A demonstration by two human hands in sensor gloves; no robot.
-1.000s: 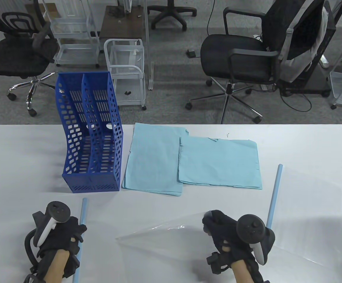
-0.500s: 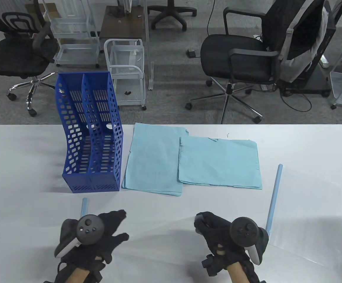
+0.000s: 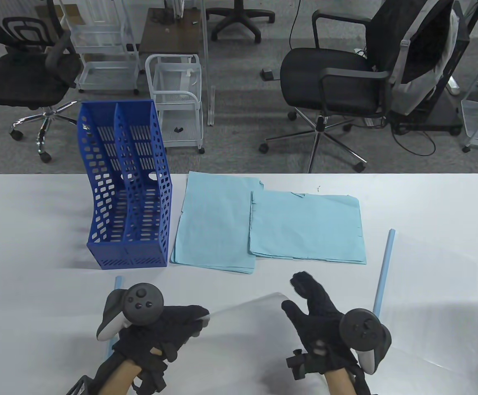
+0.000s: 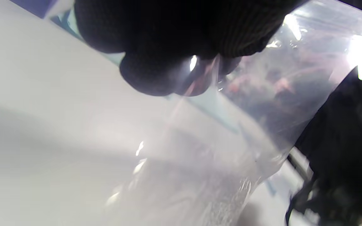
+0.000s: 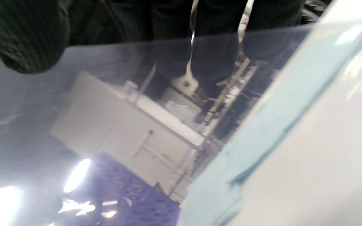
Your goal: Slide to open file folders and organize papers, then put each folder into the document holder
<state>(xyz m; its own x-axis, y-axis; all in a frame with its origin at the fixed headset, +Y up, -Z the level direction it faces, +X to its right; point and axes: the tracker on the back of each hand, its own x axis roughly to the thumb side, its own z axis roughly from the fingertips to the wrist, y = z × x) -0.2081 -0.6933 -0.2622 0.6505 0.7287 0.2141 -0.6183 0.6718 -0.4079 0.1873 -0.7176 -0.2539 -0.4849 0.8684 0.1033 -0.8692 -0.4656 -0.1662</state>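
A clear plastic folder sheet (image 3: 243, 325) stands lifted off the table between my hands. My left hand (image 3: 201, 319) pinches its near left edge, and the left wrist view shows that pinch on the sheet (image 4: 262, 103) up close. My right hand (image 3: 294, 294) has straight, spread fingers at the sheet's upper right corner and grips nothing. A pale blue slide bar (image 3: 117, 284) lies under my left hand, mostly hidden. Two stacks of light blue paper (image 3: 218, 222) (image 3: 308, 230) lie behind the hands. The blue document holder (image 3: 127, 197) stands upright at the back left with nothing in it.
A second slide bar (image 3: 383, 275) lies to the right of my right hand, along the left edge of another clear folder (image 3: 432, 296). Office chairs and white carts stand on the floor beyond the table's far edge.
My left hand let go of the slide bar, moved right and pinched the clear sheet's edge. My right hand's fingers straightened and released the sheet. The sheet's corner rose.
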